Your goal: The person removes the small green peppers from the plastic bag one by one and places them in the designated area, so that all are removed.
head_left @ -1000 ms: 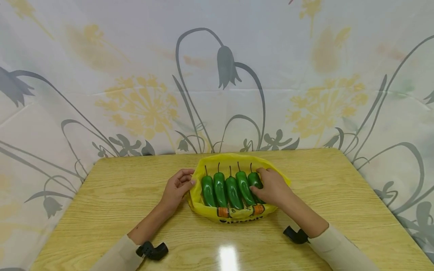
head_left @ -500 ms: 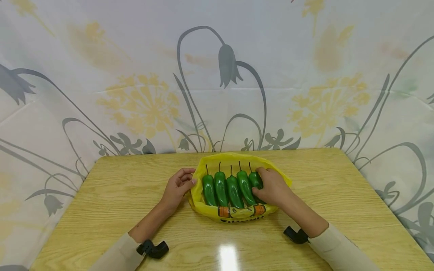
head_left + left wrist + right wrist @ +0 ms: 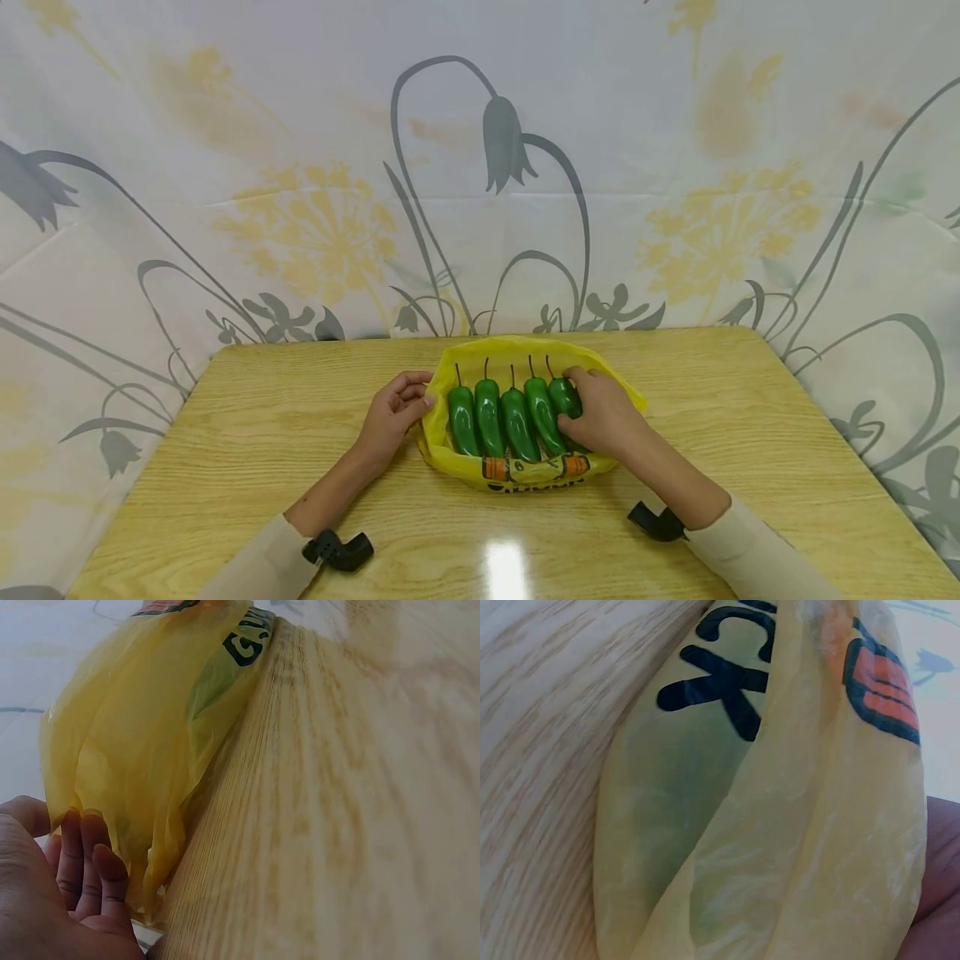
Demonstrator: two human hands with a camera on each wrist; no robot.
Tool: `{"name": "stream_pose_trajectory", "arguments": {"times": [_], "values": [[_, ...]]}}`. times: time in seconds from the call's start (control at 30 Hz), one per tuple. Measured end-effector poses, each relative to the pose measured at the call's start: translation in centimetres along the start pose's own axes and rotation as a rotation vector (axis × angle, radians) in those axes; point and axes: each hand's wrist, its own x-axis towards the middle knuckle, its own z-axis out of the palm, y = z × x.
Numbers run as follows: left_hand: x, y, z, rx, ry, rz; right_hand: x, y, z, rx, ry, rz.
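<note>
A yellow plastic bag [image 3: 453, 465] with dark lettering and orange print lies with its mouth spread on the table. Inside it, several glossy green chili peppers [image 3: 489, 417] lie side by side, stems pointing away from me. At the bag's left rim, my left hand [image 3: 392, 417] pinches the plastic between thumb and fingers; the left wrist view shows the fingers [image 3: 71, 855] against the bag. My right hand [image 3: 603, 414] reaches into the bag's right side and grips the rightmost chili pepper [image 3: 564, 396], covering part of it. In the right wrist view the bag hides most of that hand.
The bag rests on a light wooden table [image 3: 285, 408], with wood surface on both sides and in front. A pale curtain [image 3: 337, 125] printed with grey and yellow flowers hangs behind the table's far edge.
The rightmost chili pepper's stem end has shifted slightly left, towards the neighbouring pepper, with my right hand on it. My left hand stays at the bag's rim.
</note>
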Motion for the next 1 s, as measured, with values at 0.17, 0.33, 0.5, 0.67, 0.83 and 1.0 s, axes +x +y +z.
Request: {"name": "stream_pose_trajectory", "arguments": {"times": [0.17, 0.33, 0.5, 0.67, 0.83, 1.0], "values": [[0.1, -0.1, 0.0, 0.003, -0.004, 0.004, -0.3, -0.4, -0.3, 0.017, 0.02, -0.013], [0.1, -0.2, 0.0, 0.006, -0.011, 0.011, -0.6, -0.8, -0.8, 0.049, 0.056, -0.031], [0.1, -0.2, -0.1, -0.001, -0.016, 0.018, -0.8, -1.4, -1.7, 0.107, 0.104, -0.047], [0.0, -0.2, -0.1, -0.012, -0.022, 0.021, -1.0, -1.8, -2.5, 0.161, 0.17, -0.069], [0.0, -0.2, -0.1, -0.015, -0.027, 0.024, -1.1, -1.9, -3.3, 0.217, 0.225, -0.084], [0.0, -0.2, -0.2, -0.015, -0.025, 0.027, -1.4, -1.9, -4.2, 0.233, 0.235, -0.078]]}}
